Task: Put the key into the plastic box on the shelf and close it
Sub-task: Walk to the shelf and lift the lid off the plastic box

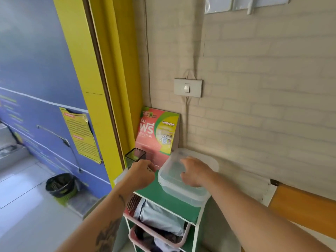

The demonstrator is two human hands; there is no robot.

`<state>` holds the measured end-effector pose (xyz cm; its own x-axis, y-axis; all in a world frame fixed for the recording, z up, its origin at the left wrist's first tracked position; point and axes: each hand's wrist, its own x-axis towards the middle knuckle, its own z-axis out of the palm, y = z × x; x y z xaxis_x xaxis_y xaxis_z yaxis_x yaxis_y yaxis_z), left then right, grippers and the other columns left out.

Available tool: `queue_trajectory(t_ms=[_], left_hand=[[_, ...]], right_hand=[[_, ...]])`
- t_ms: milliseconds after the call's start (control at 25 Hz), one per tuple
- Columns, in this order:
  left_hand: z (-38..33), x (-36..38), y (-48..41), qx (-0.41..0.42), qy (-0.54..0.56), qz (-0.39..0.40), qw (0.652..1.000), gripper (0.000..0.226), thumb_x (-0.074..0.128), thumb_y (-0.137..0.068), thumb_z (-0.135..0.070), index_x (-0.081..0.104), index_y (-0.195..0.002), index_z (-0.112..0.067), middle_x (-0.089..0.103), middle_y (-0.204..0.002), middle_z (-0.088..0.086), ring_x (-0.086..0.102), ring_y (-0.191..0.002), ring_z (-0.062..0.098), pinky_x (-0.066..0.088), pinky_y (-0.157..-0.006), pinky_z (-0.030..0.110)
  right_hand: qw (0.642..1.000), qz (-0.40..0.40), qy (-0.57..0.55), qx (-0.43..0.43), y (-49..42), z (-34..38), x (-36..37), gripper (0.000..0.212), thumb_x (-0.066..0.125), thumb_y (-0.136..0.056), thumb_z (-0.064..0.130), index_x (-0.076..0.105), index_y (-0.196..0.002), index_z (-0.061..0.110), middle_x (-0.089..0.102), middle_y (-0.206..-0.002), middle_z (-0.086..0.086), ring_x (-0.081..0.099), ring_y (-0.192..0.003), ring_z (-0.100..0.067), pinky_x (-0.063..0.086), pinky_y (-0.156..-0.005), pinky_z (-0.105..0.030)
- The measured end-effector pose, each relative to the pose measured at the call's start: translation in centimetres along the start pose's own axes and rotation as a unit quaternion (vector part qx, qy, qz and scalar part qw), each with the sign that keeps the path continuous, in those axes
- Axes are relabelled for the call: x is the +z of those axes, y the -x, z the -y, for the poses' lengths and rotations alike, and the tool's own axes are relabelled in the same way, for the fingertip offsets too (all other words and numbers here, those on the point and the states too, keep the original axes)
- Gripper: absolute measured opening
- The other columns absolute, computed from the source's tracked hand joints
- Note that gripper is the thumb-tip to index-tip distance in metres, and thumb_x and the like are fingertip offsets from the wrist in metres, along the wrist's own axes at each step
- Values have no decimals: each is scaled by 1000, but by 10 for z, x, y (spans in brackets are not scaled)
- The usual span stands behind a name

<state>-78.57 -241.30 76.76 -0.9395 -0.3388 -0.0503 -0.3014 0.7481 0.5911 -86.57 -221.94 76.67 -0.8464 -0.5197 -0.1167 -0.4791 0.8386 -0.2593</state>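
— Left grip [141,172] curled shut, maybe pinching the key; too blurred to tell. Right grip [193,172] spread open on the plastic box [181,190].
— Box just right of left grip, on green shelf [154,190].

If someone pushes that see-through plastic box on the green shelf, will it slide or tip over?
Probably slide: the plastic box looks low, wide and nearly empty, so likely light. It sits near the shelf edge, so it might fall off.

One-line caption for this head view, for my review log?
Right hand on the clear plastic box atop the green shelf; left hand closed beside it.
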Motion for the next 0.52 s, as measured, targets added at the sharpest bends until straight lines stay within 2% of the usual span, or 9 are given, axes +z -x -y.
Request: queue_trajectory(t_ms=[80, 240, 440, 520], left_hand=[[15, 6, -21, 6, 17, 7, 1000, 23, 52, -81, -10, 71, -89, -21, 65, -87, 2, 60, -74, 22, 48, -61, 26], [51, 17, -58, 28, 16, 40, 999, 23, 55, -82, -9, 71, -94, -20, 62, -88, 1, 56, -68, 16, 41, -49, 18], [93, 35, -90, 74, 30, 91, 993, 28, 59, -76, -1, 66, -98, -16, 61, -97, 6, 58, -80, 21, 45, -57, 22], [106, 43, -102, 96, 21, 107, 989, 31, 58, -76, 0, 66, -102, -14, 60, -101, 5, 57, -85, 21, 47, -67, 26]], right_hand=[[1000, 4, 10, 15, -12, 8, 10, 53, 50, -92, 27, 42, -142, 13, 41, -149, -8, 40, -135, -29, 39, -106, -43], [998, 2, 4, 56, -31, 24, 34, 51, 50, -90, 25, 45, -139, 11, 43, -142, -8, 41, -131, -31, 41, -102, -45], [993, 17, 6, 120, -43, 52, 62, 59, 52, -86, 35, 43, -139, 10, 39, -141, -8, 37, -130, -30, 42, -101, -46], [990, 15, 13, 139, -47, 60, 67, 62, 54, -85, 39, 42, -139, 11, 39, -140, -7, 39, -128, -29, 42, -100, -46]])
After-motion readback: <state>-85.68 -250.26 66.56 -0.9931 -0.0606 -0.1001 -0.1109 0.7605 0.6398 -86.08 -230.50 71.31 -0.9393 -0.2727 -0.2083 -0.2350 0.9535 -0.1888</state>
